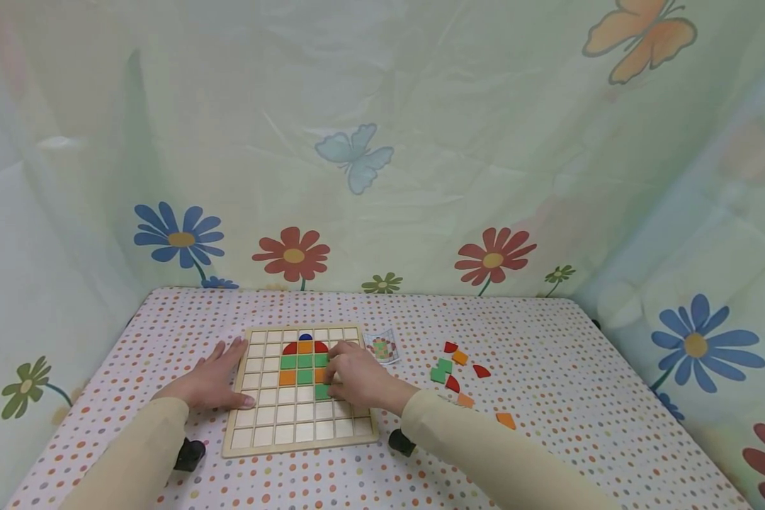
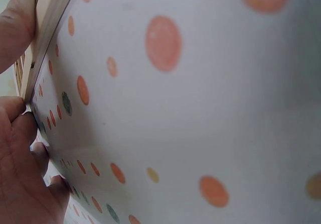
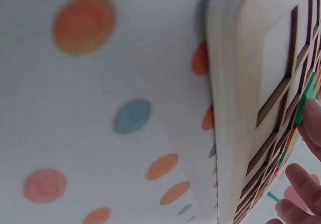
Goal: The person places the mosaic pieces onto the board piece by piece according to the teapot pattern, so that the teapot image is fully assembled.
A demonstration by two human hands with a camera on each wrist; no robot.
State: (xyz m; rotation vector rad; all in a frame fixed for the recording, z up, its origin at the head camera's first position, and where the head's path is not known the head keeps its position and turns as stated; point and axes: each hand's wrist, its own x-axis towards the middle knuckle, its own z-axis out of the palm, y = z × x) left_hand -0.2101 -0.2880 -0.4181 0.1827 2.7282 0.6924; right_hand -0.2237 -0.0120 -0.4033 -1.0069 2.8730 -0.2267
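A square wooden grid board lies on the table with colored tiles in its cells: red, orange and green pieces below a blue piece. My left hand spreads along the board's left edge, its thumb over the rim and its fingertips against the side. On the board, my right hand pinches a green square tile below the tile pattern. Viewed from the right wrist, the same green tile sits slightly proud of the grid under a fingertip. Part of the pattern is hidden behind this hand.
A small printed pattern card lies at the board's right edge. Farther right are several loose tiles, among them a green tile, a red quarter-round and an orange tile. A dotted cloth covers the table; a flowered curtain stands behind.
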